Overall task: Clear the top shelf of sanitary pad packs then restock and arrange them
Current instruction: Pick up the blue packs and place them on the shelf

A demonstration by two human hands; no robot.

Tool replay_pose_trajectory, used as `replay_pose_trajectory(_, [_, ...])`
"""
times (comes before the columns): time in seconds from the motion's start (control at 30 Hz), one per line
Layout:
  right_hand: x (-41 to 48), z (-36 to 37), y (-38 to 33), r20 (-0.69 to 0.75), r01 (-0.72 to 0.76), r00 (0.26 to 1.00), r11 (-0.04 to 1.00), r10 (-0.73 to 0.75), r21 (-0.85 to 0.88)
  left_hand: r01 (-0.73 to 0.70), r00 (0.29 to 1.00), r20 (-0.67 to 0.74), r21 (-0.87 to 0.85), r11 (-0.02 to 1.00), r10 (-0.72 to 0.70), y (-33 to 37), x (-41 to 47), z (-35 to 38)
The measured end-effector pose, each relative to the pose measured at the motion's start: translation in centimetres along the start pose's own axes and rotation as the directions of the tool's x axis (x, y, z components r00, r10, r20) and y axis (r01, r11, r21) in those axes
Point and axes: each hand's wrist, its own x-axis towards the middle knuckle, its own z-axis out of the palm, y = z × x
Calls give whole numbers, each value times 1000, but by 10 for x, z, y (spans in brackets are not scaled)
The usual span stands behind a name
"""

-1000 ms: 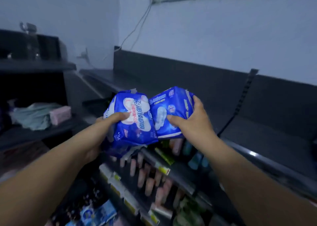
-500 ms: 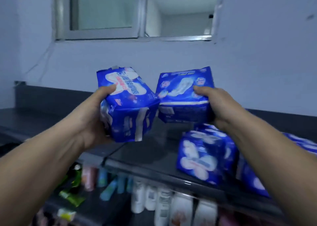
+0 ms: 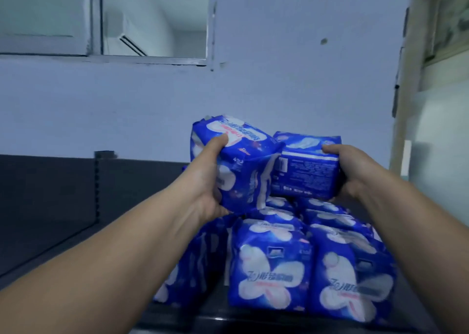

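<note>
My left hand (image 3: 206, 181) grips a blue sanitary pad pack (image 3: 243, 166), tilted with its printed face up. My right hand (image 3: 355, 171) grips a second blue pack (image 3: 305, 171), its back label toward me. Both packs touch side by side, held just above several blue packs (image 3: 269, 270) standing in rows on the dark top shelf (image 3: 50, 234). The front row shows white butterfly-like prints; the rows behind are partly hidden by the held packs.
The shelf's dark back panel (image 3: 50, 181) runs along a pale wall, with a window (image 3: 152, 19) above left. Bare shelf surface lies left of the packs. A pale door frame (image 3: 403, 105) stands at right.
The view swung right and closer to the shelf. Both hands carried their packs over to the standing rows, which now fill the lower middle of the view.
</note>
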Motion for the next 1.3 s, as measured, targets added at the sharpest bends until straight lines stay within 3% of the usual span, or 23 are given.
replay_pose_trajectory(0.2, [39, -27, 5, -53, 0, 999, 999, -2, -49, 82, 996, 32, -28, 996, -81, -28, 24, 51])
replay_pose_trajectory(0.27, [48, -25, 8, 20, -3, 1000, 996, 5, -85, 102, 995, 18, -33, 994, -101, -34, 29, 60])
replay_pose_trajectory(0.33, [55, -24, 17, 121, 18, 993, 966, 14, -257, 111, 994, -10, -31, 993, -111, -38, 32, 65])
replay_pose_trajectory(0.43, [79, -44, 38, 228, 152, 972, 884, -53, -442, 115, 991, -58, -47, 992, -117, -41, 34, 70])
replay_pose_trajectory(0.63, [45, -27, 6, 230, 89, 973, 914, 5, -395, 113, 992, -60, -34, 993, -115, -47, 43, 75])
replay_pose_trajectory(0.77, [21, -27, -3, 394, 186, 918, 931, -51, -314, 87, 996, -21, -16, 996, -87, -53, 44, 82])
replay_pose_trajectory(0.87, [17, -24, -2, 507, 358, 852, 854, -132, -378, 121, 992, 11, 69, 990, -122, -53, 46, 84])
replay_pose_trajectory(0.97, [28, -21, 7, 427, 399, 884, 781, -188, -481, 130, 991, -27, 244, 961, -128, -46, 42, 75])
replay_pose_trajectory(1.03, [36, -20, 15, 337, 359, 921, 758, -195, -544, 66, 998, -44, 348, 935, -54, -39, 40, 63])
replay_pose_trajectory(1.13, [40, -16, 19, 273, 349, 935, 740, -228, -575, -22, 993, -98, 369, 929, 62, -26, 36, 44])
replay_pose_trajectory(1.2, [39, -11, 17, 255, 394, 919, 692, -301, -604, -45, 989, -116, 372, 927, 94, -20, 34, 33])
replay_pose_trajectory(1.3, [28, 2, 10, 179, 469, 833, 497, -524, -730, -58, 984, -137, 381, 923, 118, -18, 23, 18])
